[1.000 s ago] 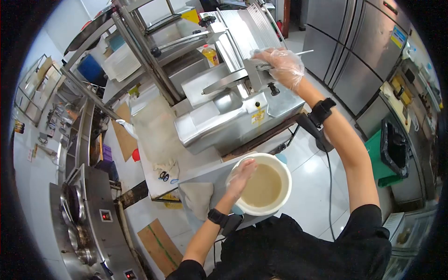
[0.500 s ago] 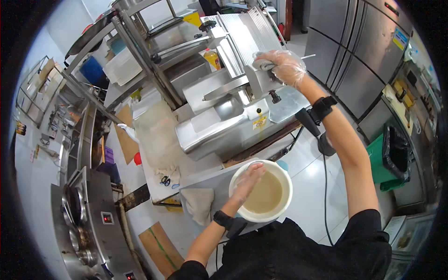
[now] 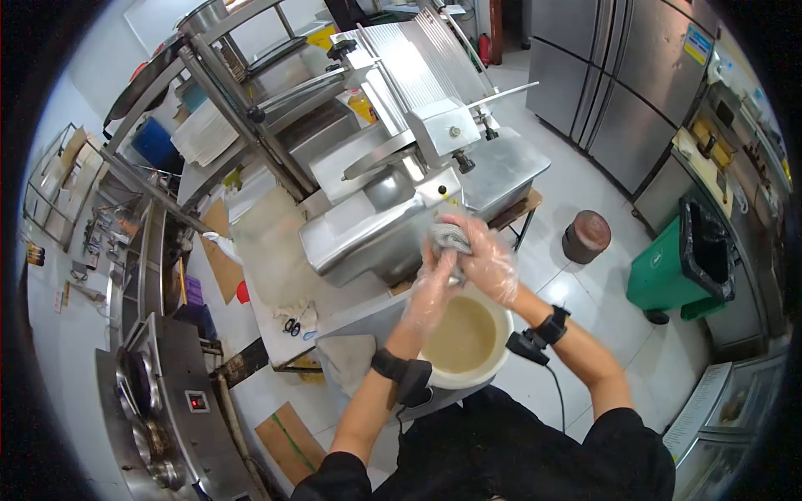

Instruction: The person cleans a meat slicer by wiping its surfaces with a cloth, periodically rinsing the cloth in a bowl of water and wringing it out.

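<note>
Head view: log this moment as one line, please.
left hand: gripping grey cloth | right hand: gripping same cloth | cloth: bunched | white tub: holds cloudy liquid | slicer: beyond hands

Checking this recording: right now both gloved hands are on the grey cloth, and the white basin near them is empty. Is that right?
Not quite: the white basin isn't empty. The head view shows cloudy beige liquid in it. The rest is right: the left hand and right hand, both gloved, are on the grey cloth.
</note>
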A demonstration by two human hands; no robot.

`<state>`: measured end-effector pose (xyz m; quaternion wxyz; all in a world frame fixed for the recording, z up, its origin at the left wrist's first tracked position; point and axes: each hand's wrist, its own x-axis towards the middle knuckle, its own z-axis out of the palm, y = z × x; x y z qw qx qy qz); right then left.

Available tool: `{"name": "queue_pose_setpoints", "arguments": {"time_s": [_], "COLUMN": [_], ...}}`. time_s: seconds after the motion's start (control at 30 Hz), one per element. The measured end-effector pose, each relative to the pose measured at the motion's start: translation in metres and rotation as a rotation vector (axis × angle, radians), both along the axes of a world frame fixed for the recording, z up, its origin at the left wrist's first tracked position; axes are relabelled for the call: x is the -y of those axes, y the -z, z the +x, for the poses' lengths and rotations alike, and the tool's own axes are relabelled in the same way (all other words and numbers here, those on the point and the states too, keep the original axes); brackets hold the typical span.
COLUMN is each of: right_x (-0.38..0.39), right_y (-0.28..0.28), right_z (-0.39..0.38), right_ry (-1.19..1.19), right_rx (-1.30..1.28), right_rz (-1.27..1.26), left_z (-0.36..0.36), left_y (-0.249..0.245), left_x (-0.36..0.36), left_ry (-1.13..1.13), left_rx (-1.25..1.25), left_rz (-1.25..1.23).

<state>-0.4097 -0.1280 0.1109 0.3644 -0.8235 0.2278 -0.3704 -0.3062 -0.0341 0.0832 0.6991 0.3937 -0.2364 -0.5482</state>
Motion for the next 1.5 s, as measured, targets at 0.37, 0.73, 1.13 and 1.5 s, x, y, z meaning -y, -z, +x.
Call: {"name": "queue_pose_setpoints", "arguments": {"time_s": [0.37, 0.73, 1.13, 1.5], "right_x": [-0.055, -0.036, -0.024, -0.017], "right_y": [0.077, 0.103, 0.103, 0.103], "right_z": [-0.028, -0.073, -0.079, -0.063], "right_ry": [0.022, 0.017, 0.154, 0.053], "right_rx": [-0.328, -0.354, -0.246, -0.211], "right_rz": [0.305, 0.57, 0.566, 0.532], "left_z": [-0.014, 0.097, 0.228, 0.186], "left_y": [0.062, 0.048, 0.061, 0.088], "left_x": [-0.009, -0.022, 0.033, 0.058], "left_ry": [-0.001, -0.298, 0.322, 0.921], "left_rx": [-0.112, 1.506, 2.658, 3.255], "left_rz": [0.288, 0.126, -0.409, -0.083]}}
